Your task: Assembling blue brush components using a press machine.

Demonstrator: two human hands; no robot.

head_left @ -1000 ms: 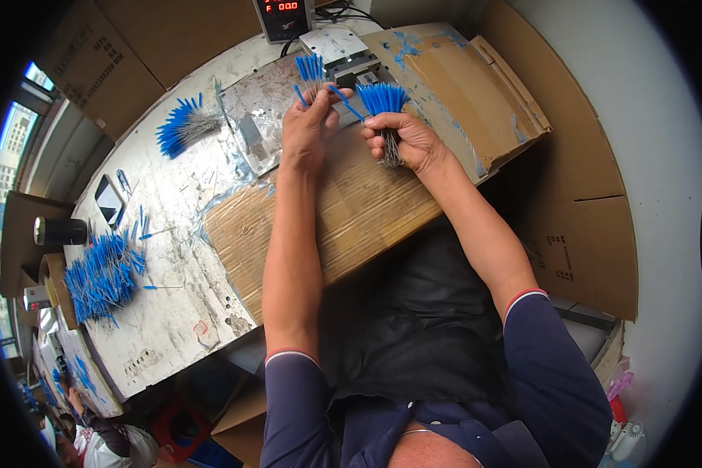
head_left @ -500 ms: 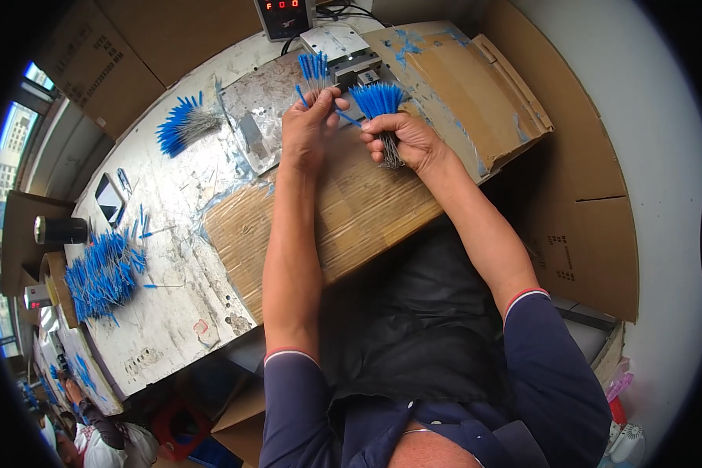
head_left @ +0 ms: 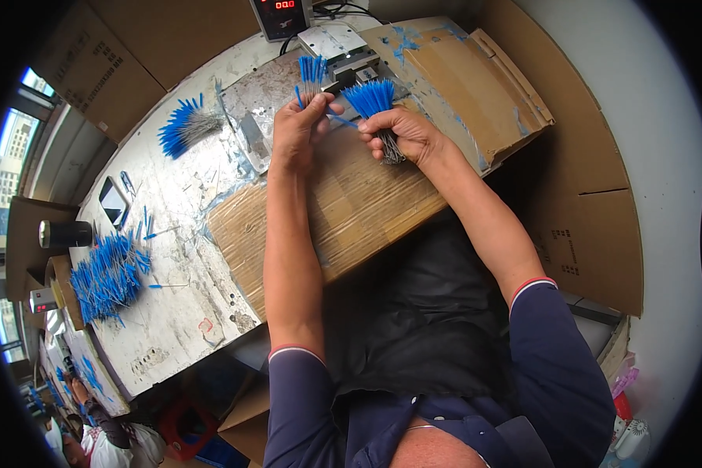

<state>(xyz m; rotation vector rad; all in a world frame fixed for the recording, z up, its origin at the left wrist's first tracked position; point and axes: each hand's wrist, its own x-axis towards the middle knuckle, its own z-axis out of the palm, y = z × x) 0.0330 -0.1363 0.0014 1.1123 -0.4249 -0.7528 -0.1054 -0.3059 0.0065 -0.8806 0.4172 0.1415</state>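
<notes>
My right hand grips a bundle of thin blue-tipped sticks, blue ends fanned upward and grey ends pointing down past my fingers. My left hand pinches a smaller bunch of the same blue-tipped sticks, held upright close to a small grey metal machine. Both hands hover above a flat sheet of brown cardboard on the worn white table.
A fanned bunch of blue sticks lies at the table's far left, a large loose heap nearer the left edge. A red-digit display box stands behind the machine. A phone and black cylinder lie left. Cardboard boxes flank the right.
Both hands have shifted slightly to the right and closer together by the machine, each keeping its bunch of sticks.
</notes>
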